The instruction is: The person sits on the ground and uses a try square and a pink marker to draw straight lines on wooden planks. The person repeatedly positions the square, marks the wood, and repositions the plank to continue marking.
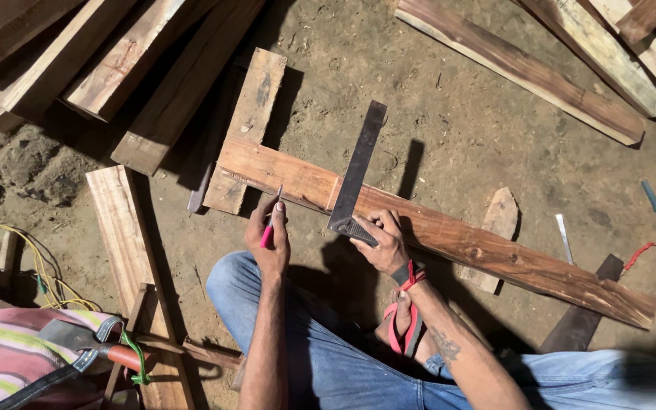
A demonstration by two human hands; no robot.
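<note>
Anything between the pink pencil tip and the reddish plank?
Nothing visible. The left hand holds the pink pencil with its tip at the long reddish wooden plank. The dark metal try square lies across the plank to the side, pressed by the right hand, not in the pencil's path.

Two hands (269, 241), one pen (267, 234), one steel square (356, 176), one striped bag (17, 353).

My right hand (383, 241) covers the stock of the steel square (356, 176), and my left hand (269, 237) hides most of the pink pencil (267, 234); its tip is perhaps touching the plank (449, 231). The striped bag (17, 357) is cut off at the frame's lower left.
</note>
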